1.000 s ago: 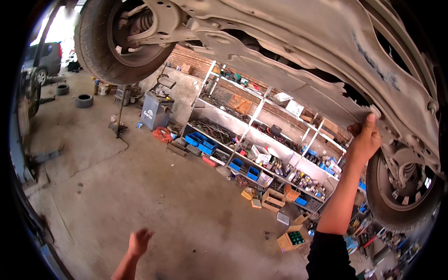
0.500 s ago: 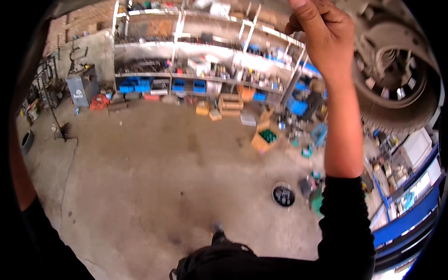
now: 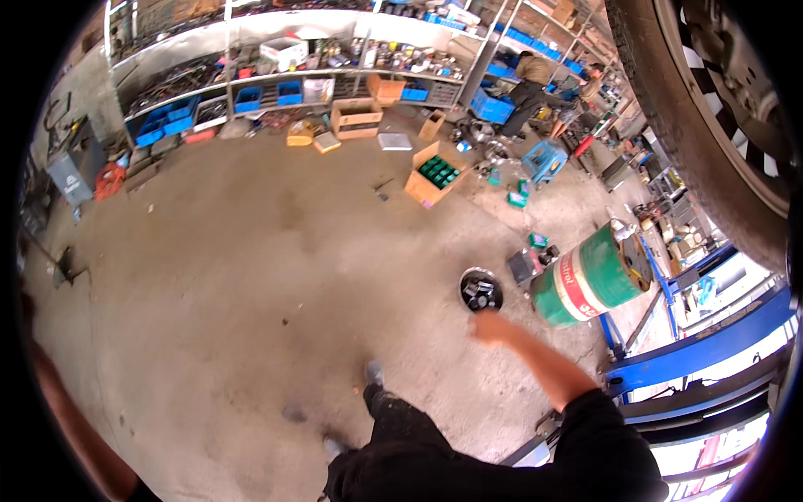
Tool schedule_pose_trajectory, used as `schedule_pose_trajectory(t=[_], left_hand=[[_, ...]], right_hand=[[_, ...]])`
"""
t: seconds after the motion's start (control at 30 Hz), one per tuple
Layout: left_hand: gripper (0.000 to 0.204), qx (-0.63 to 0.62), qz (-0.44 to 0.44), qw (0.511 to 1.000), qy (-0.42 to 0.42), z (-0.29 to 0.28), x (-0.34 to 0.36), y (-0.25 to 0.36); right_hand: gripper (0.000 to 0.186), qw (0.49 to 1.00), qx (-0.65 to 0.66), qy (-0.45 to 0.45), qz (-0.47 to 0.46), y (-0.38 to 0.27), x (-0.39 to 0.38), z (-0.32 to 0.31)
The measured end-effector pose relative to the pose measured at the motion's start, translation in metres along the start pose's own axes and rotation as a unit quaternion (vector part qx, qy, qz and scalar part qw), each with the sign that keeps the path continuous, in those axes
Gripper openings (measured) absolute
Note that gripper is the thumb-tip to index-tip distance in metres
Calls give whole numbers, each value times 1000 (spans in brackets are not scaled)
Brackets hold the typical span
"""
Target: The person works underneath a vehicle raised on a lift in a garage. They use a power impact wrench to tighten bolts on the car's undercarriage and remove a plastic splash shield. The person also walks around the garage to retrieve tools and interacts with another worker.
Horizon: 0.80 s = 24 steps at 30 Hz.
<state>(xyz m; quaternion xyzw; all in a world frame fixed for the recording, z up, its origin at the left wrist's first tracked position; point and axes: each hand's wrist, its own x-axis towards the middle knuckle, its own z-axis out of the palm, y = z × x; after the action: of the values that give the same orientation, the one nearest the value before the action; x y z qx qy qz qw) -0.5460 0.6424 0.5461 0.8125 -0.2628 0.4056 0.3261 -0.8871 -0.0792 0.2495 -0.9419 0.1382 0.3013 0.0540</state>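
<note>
My right hand (image 3: 489,328) hangs lowered, just below a round container (image 3: 481,289) of dark metal parts in the picture. Its fingers look bent, but I cannot make out whether they hold anything. My left forearm (image 3: 71,418) runs along the dark left rim, where the hand is almost wholly hidden. A green drum (image 3: 556,294) with a red and white band stands right of the container, beside a dark box (image 3: 523,268). A cardboard box (image 3: 422,191) of green items sits farther off. A raised car wheel (image 3: 669,142) fills the upper right.
Metal shelving (image 3: 226,79) with parts and blue bins lines the back. Two people (image 3: 527,75) bend near it at the right, by a blue stool (image 3: 544,163). A blue lift frame (image 3: 694,347) crosses the lower right. My feet (image 3: 374,372) are on the concrete floor (image 3: 251,293).
My right hand has come down from the car's underside to near the round container. My view has tilted down from the underbody to the floor, and my left arm has moved to the left rim.
</note>
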Motion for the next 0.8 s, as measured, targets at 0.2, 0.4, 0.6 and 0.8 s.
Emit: schedule_pose_trajectory(t=[0.2,0.4,0.6,0.8], left_hand=[[21,10,-335,848,-411,227,-250,-76],[21,-65,-442,752,-484,361,-457,27],[27,-66,-402,578,-707,438,-512,99],[19,-77,-631,430,-641,532,-440,94]], right_hand=[[56,979,125,-158,13,82,10,153],[61,954,208,-131,174,198,-13,160],[57,921,243,-53,299,284,19,97],[53,911,292,-21,291,314,100,44]])
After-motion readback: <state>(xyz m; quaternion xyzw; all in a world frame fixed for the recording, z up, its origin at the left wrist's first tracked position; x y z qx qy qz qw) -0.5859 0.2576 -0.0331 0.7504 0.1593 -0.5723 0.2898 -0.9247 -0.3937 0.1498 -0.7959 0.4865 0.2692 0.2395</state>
